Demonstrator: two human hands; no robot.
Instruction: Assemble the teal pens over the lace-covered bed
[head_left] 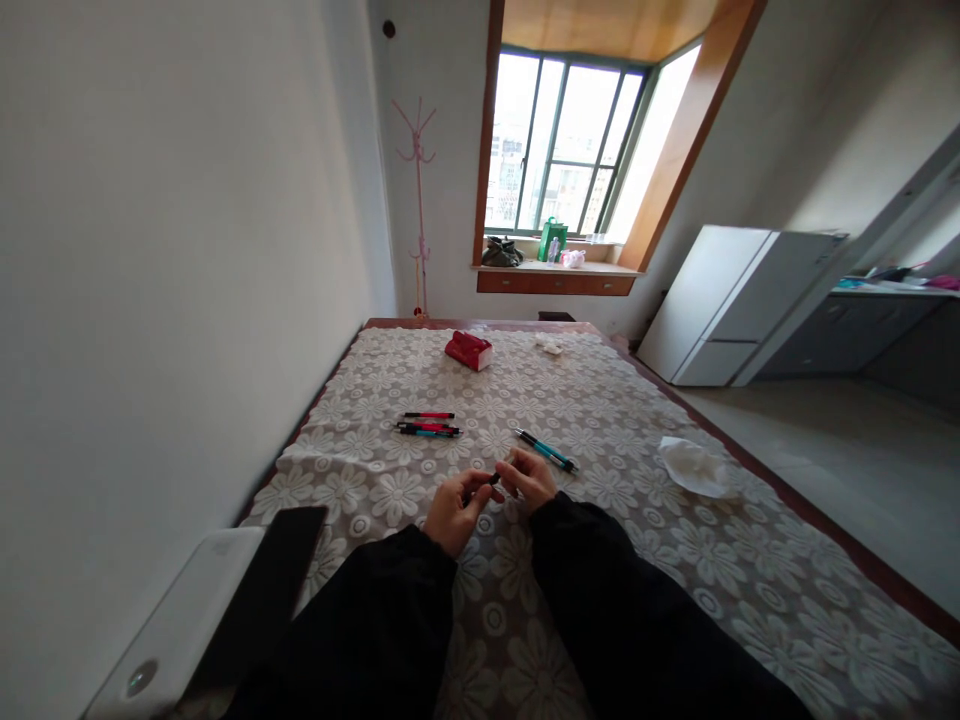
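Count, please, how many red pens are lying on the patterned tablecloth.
2. One red pen lies slightly apart; the other red pen lies nearer, alongside a blue pen. Both are beyond the left hand, which could hide more.

Here's the tabletop point(409, 323) in its floral cloth point(637, 400), twelve at the far edge! Red packet point(465, 350) just before twelve, turquoise pens point(546, 450) at one, crumpled white sheet point(694, 467) at three, red-and-teal pen cluster point(429, 430) at ten!
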